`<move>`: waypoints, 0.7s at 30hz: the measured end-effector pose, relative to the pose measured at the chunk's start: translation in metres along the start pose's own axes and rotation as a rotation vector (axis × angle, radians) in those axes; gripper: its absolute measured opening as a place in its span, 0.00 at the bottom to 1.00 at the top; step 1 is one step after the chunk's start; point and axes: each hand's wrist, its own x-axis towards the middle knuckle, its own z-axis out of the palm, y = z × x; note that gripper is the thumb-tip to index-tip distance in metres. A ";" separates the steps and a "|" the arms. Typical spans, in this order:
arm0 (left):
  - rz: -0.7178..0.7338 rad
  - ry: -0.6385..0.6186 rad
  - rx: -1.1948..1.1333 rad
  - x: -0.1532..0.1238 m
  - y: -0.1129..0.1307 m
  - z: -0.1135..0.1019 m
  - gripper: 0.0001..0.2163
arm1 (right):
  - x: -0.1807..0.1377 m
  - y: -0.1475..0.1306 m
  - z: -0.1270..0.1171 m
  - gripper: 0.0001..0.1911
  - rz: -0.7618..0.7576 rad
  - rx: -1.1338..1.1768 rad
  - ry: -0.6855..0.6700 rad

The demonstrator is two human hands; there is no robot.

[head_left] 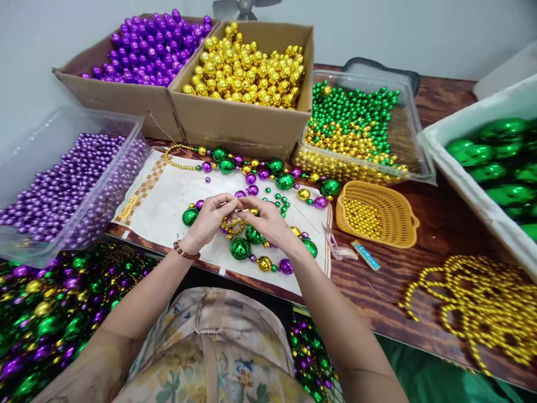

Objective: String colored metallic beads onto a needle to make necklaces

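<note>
My left hand [212, 219] and my right hand [268, 222] meet over the white cloth [168, 196], fingertips pinched together on a thin thread. Just below the fingers hangs a small loop of gold beads [232, 226], part of a necklace. Its larger green ball [240, 248], gold ball [264, 263] and purple ball [286, 266] rest on the cloth around my hands. The exact spot where the thread meets the fingertips is too small to make out. Behind the hands lies a second strung row with a green ball [285, 181]. Loose green beads [282, 202] sit beside my right hand.
Cardboard boxes of purple balls [157, 47] and gold balls [251, 70] stand behind. Plastic bins flank them, one with lilac beads [71, 184]. To the right are a yellow basket [400, 224], scissors [342, 252], gold bead strands [486, 302] and a foam box [457, 120].
</note>
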 end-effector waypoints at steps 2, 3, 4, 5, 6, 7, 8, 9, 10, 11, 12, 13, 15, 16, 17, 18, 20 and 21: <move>0.072 0.062 0.052 0.002 -0.001 -0.004 0.12 | 0.012 0.004 0.011 0.12 0.046 0.096 -0.014; 0.101 0.090 0.069 0.003 -0.002 -0.006 0.11 | 0.015 0.007 0.016 0.10 0.074 0.123 -0.001; 0.118 0.110 0.076 0.004 -0.003 -0.008 0.11 | 0.018 0.010 0.019 0.10 0.102 0.146 0.014; 0.121 0.122 0.073 0.006 -0.005 -0.010 0.11 | 0.020 0.013 0.023 0.09 0.130 0.174 0.021; 0.111 0.129 0.059 0.008 -0.006 -0.011 0.11 | 0.021 0.016 0.025 0.09 0.158 0.208 0.030; 0.094 0.136 0.035 0.010 -0.008 -0.013 0.11 | 0.022 0.019 0.027 0.09 0.190 0.244 0.043; 0.074 0.144 0.007 0.012 -0.010 -0.016 0.11 | 0.022 0.021 0.028 0.09 0.223 0.274 0.066; 0.053 0.155 -0.024 0.014 -0.011 -0.018 0.12 | 0.023 0.022 0.029 0.10 0.253 0.292 0.100; 0.032 0.164 -0.056 0.016 -0.013 -0.022 0.13 | 0.023 0.023 0.029 0.11 0.275 0.299 0.139; 0.008 0.168 -0.089 0.018 -0.014 -0.025 0.13 | 0.022 0.023 0.028 0.11 0.280 0.294 0.188; -0.019 0.162 -0.119 0.020 -0.014 -0.029 0.13 | 0.022 0.021 0.026 0.11 0.263 0.269 0.233; -0.051 0.145 -0.144 0.022 -0.015 -0.033 0.13 | 0.022 0.019 0.024 0.11 0.223 0.222 0.274; -0.116 0.093 -0.175 0.024 -0.015 -0.039 0.13 | 0.024 0.013 0.018 0.09 0.102 0.078 0.312; -0.139 0.069 -0.183 0.024 -0.014 -0.041 0.12 | 0.026 0.009 0.016 0.08 0.045 0.005 0.306; -0.152 0.049 -0.188 0.025 -0.014 -0.043 0.12 | 0.029 0.006 0.014 0.08 0.003 -0.046 0.282; -0.157 0.034 -0.191 0.025 -0.014 -0.044 0.12 | 0.033 0.003 0.012 0.08 -0.018 -0.066 0.243; -0.153 0.014 -0.198 0.025 -0.014 -0.045 0.12 | 0.043 0.000 0.009 0.09 -0.009 -0.022 0.153; -0.150 0.007 -0.200 0.026 -0.014 -0.045 0.12 | 0.048 -0.002 0.009 0.09 0.007 0.020 0.117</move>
